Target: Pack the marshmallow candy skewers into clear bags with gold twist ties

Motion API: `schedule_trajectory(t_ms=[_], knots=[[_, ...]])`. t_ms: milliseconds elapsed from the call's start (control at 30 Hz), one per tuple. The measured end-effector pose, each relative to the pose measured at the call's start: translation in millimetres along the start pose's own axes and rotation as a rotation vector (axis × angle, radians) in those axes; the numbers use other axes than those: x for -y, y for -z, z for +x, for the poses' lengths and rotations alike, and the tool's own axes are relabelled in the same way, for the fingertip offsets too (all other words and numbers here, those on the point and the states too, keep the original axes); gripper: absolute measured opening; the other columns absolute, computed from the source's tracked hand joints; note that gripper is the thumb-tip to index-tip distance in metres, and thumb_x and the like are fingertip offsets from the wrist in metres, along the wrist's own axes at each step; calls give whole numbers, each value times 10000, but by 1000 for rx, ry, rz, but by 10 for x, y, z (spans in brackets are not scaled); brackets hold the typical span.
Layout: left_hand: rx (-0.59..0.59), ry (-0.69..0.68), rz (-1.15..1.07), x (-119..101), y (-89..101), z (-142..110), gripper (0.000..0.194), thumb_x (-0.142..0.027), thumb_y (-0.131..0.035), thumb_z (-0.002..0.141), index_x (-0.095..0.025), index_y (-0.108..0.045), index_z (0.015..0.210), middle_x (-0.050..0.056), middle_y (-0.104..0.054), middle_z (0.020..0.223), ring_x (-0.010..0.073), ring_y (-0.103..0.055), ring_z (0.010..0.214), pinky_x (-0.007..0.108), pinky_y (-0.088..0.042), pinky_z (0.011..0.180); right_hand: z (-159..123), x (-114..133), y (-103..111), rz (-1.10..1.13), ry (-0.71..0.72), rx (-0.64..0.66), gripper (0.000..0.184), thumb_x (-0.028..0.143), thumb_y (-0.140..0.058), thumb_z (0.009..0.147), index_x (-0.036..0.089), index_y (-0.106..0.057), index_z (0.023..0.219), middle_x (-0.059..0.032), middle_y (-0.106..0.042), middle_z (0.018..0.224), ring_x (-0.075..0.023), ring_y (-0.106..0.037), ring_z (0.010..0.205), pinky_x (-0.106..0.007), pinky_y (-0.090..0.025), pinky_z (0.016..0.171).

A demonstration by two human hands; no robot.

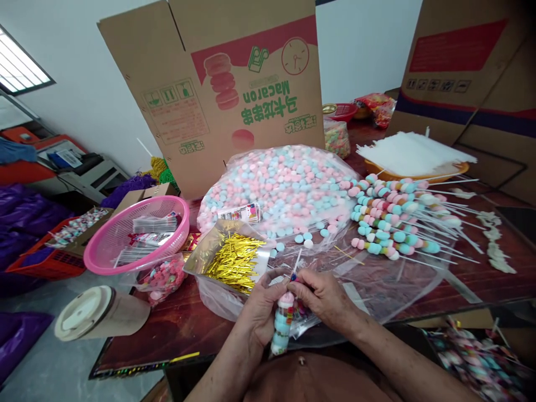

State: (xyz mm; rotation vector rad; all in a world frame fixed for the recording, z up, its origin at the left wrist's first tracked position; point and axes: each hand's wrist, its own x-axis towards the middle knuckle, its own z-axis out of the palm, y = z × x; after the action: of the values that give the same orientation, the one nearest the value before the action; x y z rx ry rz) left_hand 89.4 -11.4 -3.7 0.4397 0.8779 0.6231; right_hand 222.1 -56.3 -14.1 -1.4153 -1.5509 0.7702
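Observation:
Close to my body I hold a bagged candy skewer [283, 324] of pink and pale blue sweets, its white stick pointing up and away. My left hand [264, 301] is closed round the gathered neck of its clear printed bag. From the other side my right hand [320, 293] pinches at the same neck, where a small dark blue bit shows between the fingertips. Whether a tie is in the fingers I cannot make out. Just beyond my left hand, gold twist ties [237, 259] fill a metal tray [196, 262]. Unwrapped candy skewers [393, 215] lie piled to the right.
A large clear bag of pink and blue sweets [285, 184] lies behind the tray, before a cardboard box [259, 72]. At left are a pink basket [94, 251] with printed bags and a lidded cup [104, 312]. White sticks [414, 153] lie at back right.

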Motion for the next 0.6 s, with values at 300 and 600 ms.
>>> schedule_trajectory(t_ms=[300,600], knots=[[-126,-315,218,111,-85,-10,461,-331,-808,553,-178,-585,926,-17,-628,676,99,-567,591,201,-416,588,13,-30,116,-492,404,-230,243,155,-358,860,176,-525,684,-51,-571,590,-159,-517,575,-276,-363,567],[163,-305,155,-635,-106,-400,671,-785,-395,655,-256,-658,973,5,-602,515,209,-613,621,363,-476,707,-110,136,81,-120,70,-137,221,198,-399,825,200,-438,607,35,-442,511,-110,-400,479,-231,-281,463]])
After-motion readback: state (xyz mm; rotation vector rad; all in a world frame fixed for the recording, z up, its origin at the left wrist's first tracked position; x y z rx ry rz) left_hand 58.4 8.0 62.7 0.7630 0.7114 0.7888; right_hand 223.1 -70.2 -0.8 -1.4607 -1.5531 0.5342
